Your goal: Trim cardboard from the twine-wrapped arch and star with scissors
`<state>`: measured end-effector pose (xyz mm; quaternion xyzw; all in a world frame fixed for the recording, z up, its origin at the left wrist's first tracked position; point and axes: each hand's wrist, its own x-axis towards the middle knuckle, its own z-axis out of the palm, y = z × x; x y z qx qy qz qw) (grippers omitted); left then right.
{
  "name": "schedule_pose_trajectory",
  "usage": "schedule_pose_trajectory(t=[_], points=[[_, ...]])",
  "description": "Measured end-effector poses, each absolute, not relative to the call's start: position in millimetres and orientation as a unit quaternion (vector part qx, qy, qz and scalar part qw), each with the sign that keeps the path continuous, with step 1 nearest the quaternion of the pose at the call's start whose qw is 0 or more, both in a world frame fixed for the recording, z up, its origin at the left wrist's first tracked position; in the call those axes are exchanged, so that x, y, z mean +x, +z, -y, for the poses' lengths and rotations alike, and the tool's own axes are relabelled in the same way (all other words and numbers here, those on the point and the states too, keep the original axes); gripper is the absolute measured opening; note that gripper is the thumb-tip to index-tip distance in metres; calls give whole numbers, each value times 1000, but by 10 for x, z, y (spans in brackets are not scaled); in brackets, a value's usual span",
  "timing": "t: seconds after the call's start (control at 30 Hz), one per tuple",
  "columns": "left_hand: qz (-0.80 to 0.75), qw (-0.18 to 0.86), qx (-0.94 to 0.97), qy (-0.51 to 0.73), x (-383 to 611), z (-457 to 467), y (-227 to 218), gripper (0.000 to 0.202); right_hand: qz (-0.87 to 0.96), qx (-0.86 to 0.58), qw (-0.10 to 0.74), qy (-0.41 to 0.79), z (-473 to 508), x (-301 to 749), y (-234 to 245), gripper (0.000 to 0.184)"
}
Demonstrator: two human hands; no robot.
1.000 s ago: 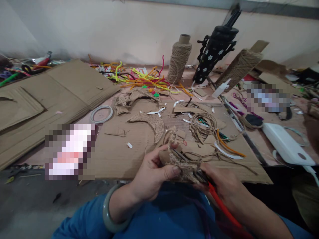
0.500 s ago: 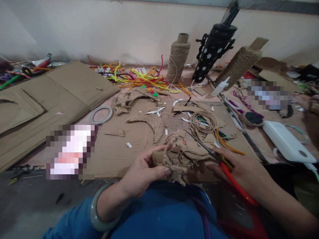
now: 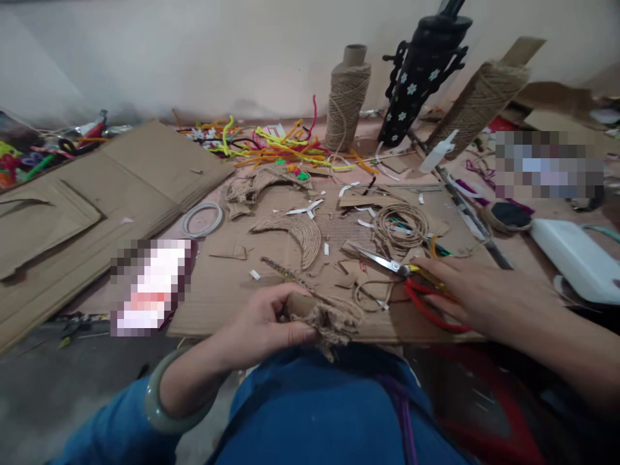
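My left hand [image 3: 264,323] grips a small cardboard piece wrapped in frayed jute twine [image 3: 329,320], held just above my lap at the near edge of the cardboard sheet [image 3: 227,290]. My right hand [image 3: 477,294] lies over the red handles of a pair of scissors [image 3: 404,278], which rest on the sheet with their blades pointing left. A loose coil of jute twine [image 3: 400,226] lies just beyond the scissors. A twine-covered crescent [image 3: 298,232] sits a little further left.
Two jute spools [image 3: 346,97] [image 3: 477,103] and a black flowered holder [image 3: 416,77] stand at the back. Coloured pipe cleaners [image 3: 276,145] lie behind the sheet. Flat cardboard [image 3: 97,187] is at the left, a white ring [image 3: 202,219] beside it, a white device [image 3: 576,255] at the right.
My right hand has carried the scissors away from the twine-wrapped piece and laid them down on the cardboard sheet. The left hand has kept hold of the piece and lowered it slightly.
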<state>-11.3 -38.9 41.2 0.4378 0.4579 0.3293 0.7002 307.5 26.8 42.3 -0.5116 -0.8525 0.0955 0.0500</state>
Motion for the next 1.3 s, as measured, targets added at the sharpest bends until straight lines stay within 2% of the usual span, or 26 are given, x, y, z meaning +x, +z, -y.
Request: schedule_pose_trajectory(t=[0.07, 0.17, 0.23, 0.4, 0.6, 0.7, 0.83, 0.93, 1.03, 1.13, 1.3], points=[[-462, 694, 461, 305, -101, 376, 448, 20, 886, -457, 8, 76, -245, 2966, 567, 23], [-459, 683, 498, 273, -67, 356, 502, 15, 914, -357, 132, 138, -176, 2652, 782, 26], [-453, 676, 521, 256, -40, 341, 538, 12, 915, -308, 150, 212, -140, 2392, 884, 22], [-456, 637, 585, 211, -24, 307, 616, 9, 923, -270, 75, 264, -168, 1932, 961, 11], [-487, 561, 639, 197, -83, 274, 678, 18, 908, -290, -15, 301, -231, 1825, 906, 15], [-484, 562, 645, 183, -96, 245, 704, 24, 902, -277, -24, 331, -219, 1816, 865, 15], [-470, 606, 615, 184, -100, 186, 730, 25, 872, -302, 23, 385, -210, 1824, 824, 19], [-459, 670, 542, 216, -123, 152, 740, 33, 828, -341, 65, 441, -229, 1876, 808, 19], [-435, 706, 461, 316, -155, 169, 709, 42, 775, -368, 125, 499, -241, 1973, 740, 18], [-392, 701, 394, 447, -153, 237, 595, 41, 674, -402, 217, 581, -225, 2072, 566, 18], [-359, 705, 367, 489, -26, 335, 360, 35, 540, -393, 339, 663, -163, 2117, 286, 21]])
